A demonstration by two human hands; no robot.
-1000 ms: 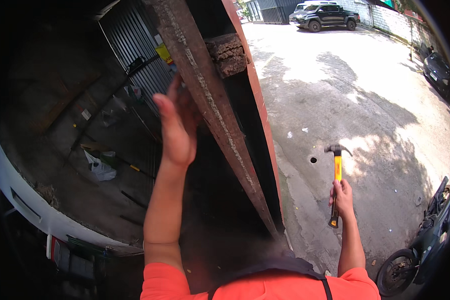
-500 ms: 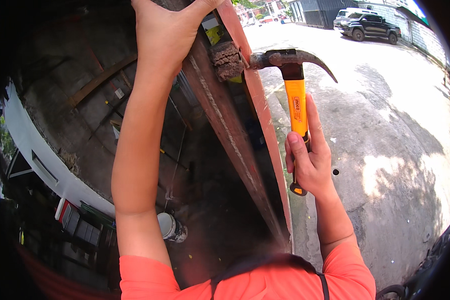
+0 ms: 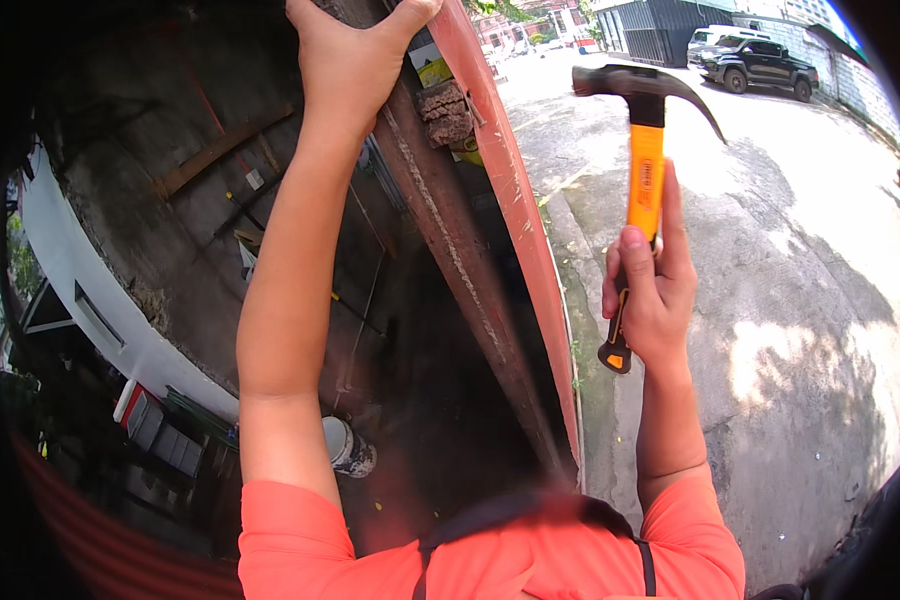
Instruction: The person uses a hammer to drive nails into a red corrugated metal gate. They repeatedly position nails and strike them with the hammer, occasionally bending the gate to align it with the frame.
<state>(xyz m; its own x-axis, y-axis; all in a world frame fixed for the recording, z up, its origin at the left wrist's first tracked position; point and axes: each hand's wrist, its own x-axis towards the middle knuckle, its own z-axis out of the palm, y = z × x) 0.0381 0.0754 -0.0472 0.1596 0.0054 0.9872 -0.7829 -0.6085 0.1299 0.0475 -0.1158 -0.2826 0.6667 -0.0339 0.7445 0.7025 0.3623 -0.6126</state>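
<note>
My right hand (image 3: 655,295) is clamped round the dark lower handle of a claw hammer (image 3: 646,190), the thumb lying across the front and one finger stretched up along its right side. The hammer stands nearly upright, its head above my grip and, in this view, right of the salmon-painted strip (image 3: 515,190), with a gap between. Its head is dark metal, slightly blurred; the striking face points left and the claw sweeps right in a long downward curve. Below the black neck the handle is bright yellow-orange with small printing, then black down to a butt with an orange patch.

My left hand (image 3: 352,70) is spread over the top of a brown beam (image 3: 462,250), thumb to the right; the fingertips are out of sight, so I cannot tell how tightly that grip closes. A rough pale line runs down the beam. A crumbly brown block (image 3: 444,113) sits between beam and strip.
</note>
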